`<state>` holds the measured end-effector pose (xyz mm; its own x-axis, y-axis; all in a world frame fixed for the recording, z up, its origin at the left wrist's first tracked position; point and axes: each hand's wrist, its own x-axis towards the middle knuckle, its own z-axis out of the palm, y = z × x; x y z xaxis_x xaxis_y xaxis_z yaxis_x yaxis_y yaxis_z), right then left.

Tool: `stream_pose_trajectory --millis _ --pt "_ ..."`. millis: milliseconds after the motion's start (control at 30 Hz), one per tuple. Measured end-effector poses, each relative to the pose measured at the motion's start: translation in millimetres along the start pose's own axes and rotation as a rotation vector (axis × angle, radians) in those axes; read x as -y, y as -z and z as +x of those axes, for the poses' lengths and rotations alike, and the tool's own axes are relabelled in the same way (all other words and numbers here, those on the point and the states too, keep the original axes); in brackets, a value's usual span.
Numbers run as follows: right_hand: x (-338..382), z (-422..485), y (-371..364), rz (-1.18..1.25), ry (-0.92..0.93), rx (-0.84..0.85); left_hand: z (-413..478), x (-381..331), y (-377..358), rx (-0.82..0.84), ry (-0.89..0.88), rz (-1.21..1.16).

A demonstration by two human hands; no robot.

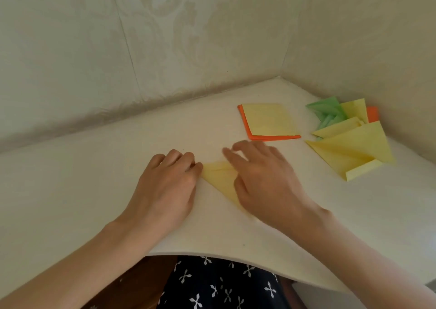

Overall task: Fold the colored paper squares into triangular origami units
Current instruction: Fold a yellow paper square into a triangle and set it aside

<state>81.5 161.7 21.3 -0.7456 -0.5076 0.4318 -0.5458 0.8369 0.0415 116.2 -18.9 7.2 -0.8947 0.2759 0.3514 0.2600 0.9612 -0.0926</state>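
White worktop [94, 202] in a wallpapered corner, head view: part-folded yellow sheet [219, 179] lies mid-worktop betw. both hands. Left hand [169, 183] has fingers [188, 160] curled at its left tip (pinch or press, can't tell), and right hand [266, 183] presses its right side w/ fingers spread, grasping nothing. Done, I'd judge: pile of folded units [349, 143] by the far right corner; left to do: this sheet plus the stack of flat squares [269, 120] toward the far edge.

yellow sheet [219, 179] folded into a triangle, flat, mid-bench | square stack [269, 122], yellow on orange, nearer back edge | folded units pile [349, 148], green/yellow/orange, back-right corner
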Motion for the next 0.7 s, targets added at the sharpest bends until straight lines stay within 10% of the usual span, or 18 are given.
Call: stream_pose_trajectory --millis 700 --pt "-7 4 -9 0.233 0.054 0.240 -12 20 1 -0.048 0.162 -0.107"
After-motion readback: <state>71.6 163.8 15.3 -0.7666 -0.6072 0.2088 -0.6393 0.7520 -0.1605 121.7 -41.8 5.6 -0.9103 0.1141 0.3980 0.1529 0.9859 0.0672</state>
